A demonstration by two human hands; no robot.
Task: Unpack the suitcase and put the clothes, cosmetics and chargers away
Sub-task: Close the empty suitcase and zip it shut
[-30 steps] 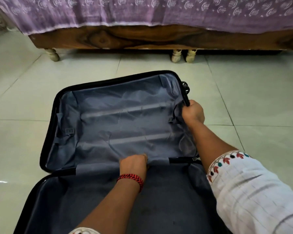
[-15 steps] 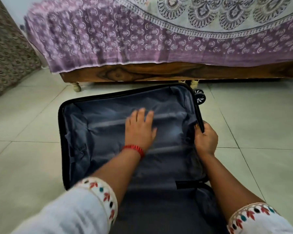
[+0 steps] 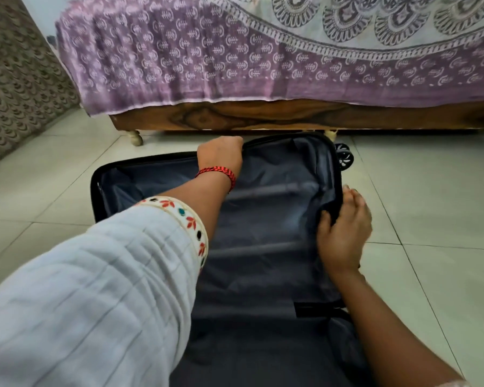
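A black suitcase [image 3: 280,208] lies open on the tiled floor, its grey lining bare with nothing lying in the half I can see. My left hand [image 3: 221,156], with a red thread bracelet at the wrist, grips the far rim of the open half with curled fingers. My right hand [image 3: 344,227] holds the right rim, thumb inside on the lining and fingers over the outer edge. A suitcase wheel [image 3: 344,157] shows at the far right corner. My left sleeve hides the near left part of the case.
A wooden bed frame [image 3: 263,117] with a purple patterned bedspread [image 3: 235,57] stands just beyond the suitcase. A patterned brown surface [image 3: 14,88] rises at the left. Pale floor tiles [image 3: 430,205] spread to the right and left.
My left hand went from the middle hinge, across the lining, up to the far rim. My right hand stayed on the right rim. The view came closer and tilted up toward the bed.
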